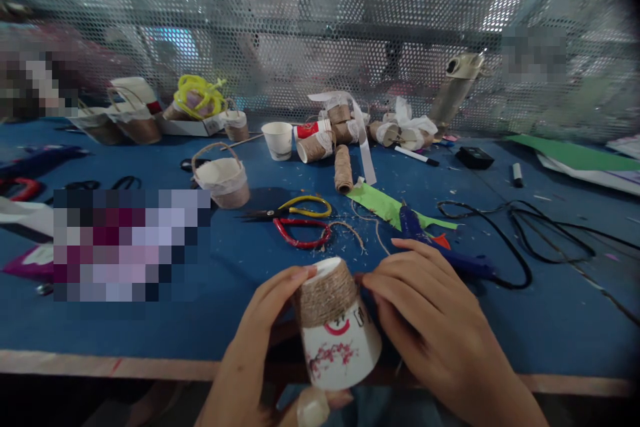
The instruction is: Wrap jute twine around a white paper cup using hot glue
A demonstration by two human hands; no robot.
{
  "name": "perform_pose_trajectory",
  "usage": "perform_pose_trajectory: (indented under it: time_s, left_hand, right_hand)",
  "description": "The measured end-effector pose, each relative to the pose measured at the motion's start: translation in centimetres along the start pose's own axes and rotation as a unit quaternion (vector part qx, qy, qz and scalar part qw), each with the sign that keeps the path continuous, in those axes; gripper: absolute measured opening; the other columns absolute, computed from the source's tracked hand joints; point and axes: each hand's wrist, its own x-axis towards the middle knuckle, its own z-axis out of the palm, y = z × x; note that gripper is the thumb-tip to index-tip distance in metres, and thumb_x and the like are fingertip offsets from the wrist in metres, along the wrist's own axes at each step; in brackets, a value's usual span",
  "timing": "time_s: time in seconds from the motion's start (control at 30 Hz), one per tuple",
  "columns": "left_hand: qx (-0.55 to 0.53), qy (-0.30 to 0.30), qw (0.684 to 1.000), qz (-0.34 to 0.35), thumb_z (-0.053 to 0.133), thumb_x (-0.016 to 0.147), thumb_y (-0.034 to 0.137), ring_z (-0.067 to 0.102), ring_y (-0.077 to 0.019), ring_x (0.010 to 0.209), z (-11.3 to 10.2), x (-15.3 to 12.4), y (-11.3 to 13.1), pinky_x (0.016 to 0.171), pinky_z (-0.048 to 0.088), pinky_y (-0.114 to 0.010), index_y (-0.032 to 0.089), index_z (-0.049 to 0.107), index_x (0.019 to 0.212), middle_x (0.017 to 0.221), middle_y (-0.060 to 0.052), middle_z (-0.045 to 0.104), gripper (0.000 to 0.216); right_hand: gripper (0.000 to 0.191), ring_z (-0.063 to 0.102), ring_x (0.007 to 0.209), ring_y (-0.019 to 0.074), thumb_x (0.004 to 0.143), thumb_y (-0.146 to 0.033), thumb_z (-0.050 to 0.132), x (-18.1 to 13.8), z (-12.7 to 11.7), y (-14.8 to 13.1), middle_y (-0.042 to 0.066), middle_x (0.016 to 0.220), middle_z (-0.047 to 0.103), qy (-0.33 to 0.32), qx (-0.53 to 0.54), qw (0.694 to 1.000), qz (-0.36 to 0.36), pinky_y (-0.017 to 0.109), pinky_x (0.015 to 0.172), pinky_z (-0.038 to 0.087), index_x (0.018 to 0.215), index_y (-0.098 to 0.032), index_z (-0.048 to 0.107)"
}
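My left hand [255,340] is wrapped around a paper cup [343,353], tilted, with its narrow end up. Brown twine [327,293] is wound in tight rows around the cup's upper half; pink blossoms and dark characters decorate the white lower part. A pale covering sits on my left thumb. My right hand [430,320] is closed at the cup's right side, its fingertips pinched on the twine by the wound rows. A thin loose strand on the table runs toward that hand. Beyond the cup lie scissors [303,232] with one yellow and one red handle.
A blue glue gun [450,253] with a black cord lies past my right hand, beside a green paper strip [383,203]. A twine spool [343,170], a small basket [227,181], and several cups stand or lie farther back. Perforated metal mesh [320,33] closes off the table's rear.
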Motion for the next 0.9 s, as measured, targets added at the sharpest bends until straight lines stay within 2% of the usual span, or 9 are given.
perform_pose_trajectory:
  time_s: [0.13,0.3,0.47,0.57,0.67,0.77,0.83,0.9]
  left_hand:
    - [-0.006,0.004,1.0,-0.003,0.098,0.084,0.053,0.076,-0.043,0.138,0.2,-0.1,-0.1,0.098,0.075,-0.046,0.032,0.072,0.151,0.161,-0.015,0.069,0.074]
    - [0.003,0.001,1.0,0.012,0.092,0.091,0.054,0.074,-0.0413,0.14,0.4,-0.2,-0.5,0.099,0.075,-0.044,0.036,0.067,0.155,0.165,-0.013,0.065,0.072]
    - [-0.003,-0.011,1.0,0.004,0.093,0.089,0.054,0.079,-0.0383,0.131,0.4,-0.3,-0.4,0.083,0.077,-0.035,0.04,0.066,0.156,0.164,-0.011,0.065,0.074]
    - [-0.013,-0.003,1.0,-0.003,0.092,0.091,0.056,0.077,-0.0393,0.134,0.9,-0.4,-0.1,0.085,0.076,-0.035,0.039,0.066,0.156,0.165,-0.011,0.064,0.072]
    - [-0.019,0.013,1.0,0.003,0.087,0.095,0.06,0.075,-0.0358,0.139,1.5,-0.5,0.4,0.093,0.075,-0.033,0.047,0.065,0.156,0.164,-0.006,0.063,0.066]
    - [-0.028,0.013,1.0,-0.003,0.086,0.097,0.06,0.078,-0.0319,0.135,1.6,-0.5,0.6,0.086,0.075,-0.028,0.054,0.062,0.156,0.164,-0.002,0.061,0.064]
    - [-0.019,0.002,1.0,0.001,0.087,0.096,0.058,0.079,-0.0341,0.134,1.2,-0.4,0.4,0.083,0.076,-0.03,0.051,0.062,0.157,0.165,-0.004,0.061,0.066]
    - [0.011,-0.008,0.999,0.029,0.09,0.093,0.056,0.076,-0.0387,0.138,0.6,-0.1,0.0,0.094,0.076,-0.039,0.044,0.064,0.157,0.163,-0.008,0.065,0.07]
  right_hand:
    - [0.031,0.078,0.099,0.0184,0.105,-0.004,0.056,-0.4,-0.1,0.2,0.003,0.106,0.083,0.005,0.002,1.0,0.0,0.05,0.117,0.058,0.126,-0.021,0.071]
    - [0.032,0.076,0.11,0.0168,0.104,-0.001,0.057,-0.5,-0.4,0.4,0.004,0.113,0.082,0.025,-0.002,1.0,0.011,0.044,0.121,0.053,0.127,-0.018,0.072]
    - [0.031,0.076,0.115,0.0172,0.105,-0.001,0.056,-0.5,-0.3,0.4,0.005,0.115,0.082,0.023,0.001,1.0,0.016,0.042,0.124,0.05,0.124,-0.018,0.073]
    - [0.032,0.074,0.121,0.0181,0.104,-0.001,0.056,-0.5,-0.3,0.4,0.006,0.119,0.082,0.022,0.002,1.0,0.015,0.041,0.126,0.048,0.125,-0.018,0.073]
    - [0.033,0.071,0.127,0.018,0.104,0.0,0.057,-0.7,-0.2,0.4,0.007,0.123,0.081,0.022,0.003,1.0,0.018,0.041,0.128,0.045,0.126,-0.018,0.073]
    - [0.032,0.071,0.125,0.0172,0.105,0.0,0.057,-0.7,-0.2,0.4,0.006,0.122,0.08,0.017,0.004,1.0,0.02,0.041,0.13,0.044,0.126,-0.019,0.072]
    - [0.031,0.071,0.123,0.0164,0.106,-0.001,0.057,-0.7,-0.1,0.5,0.005,0.121,0.08,0.009,0.004,1.0,0.016,0.04,0.13,0.043,0.126,-0.02,0.072]
    - [0.029,0.071,0.12,0.0159,0.106,-0.002,0.057,-0.7,-0.1,0.5,0.004,0.118,0.079,0.001,0.007,1.0,0.014,0.04,0.13,0.041,0.124,-0.02,0.071]
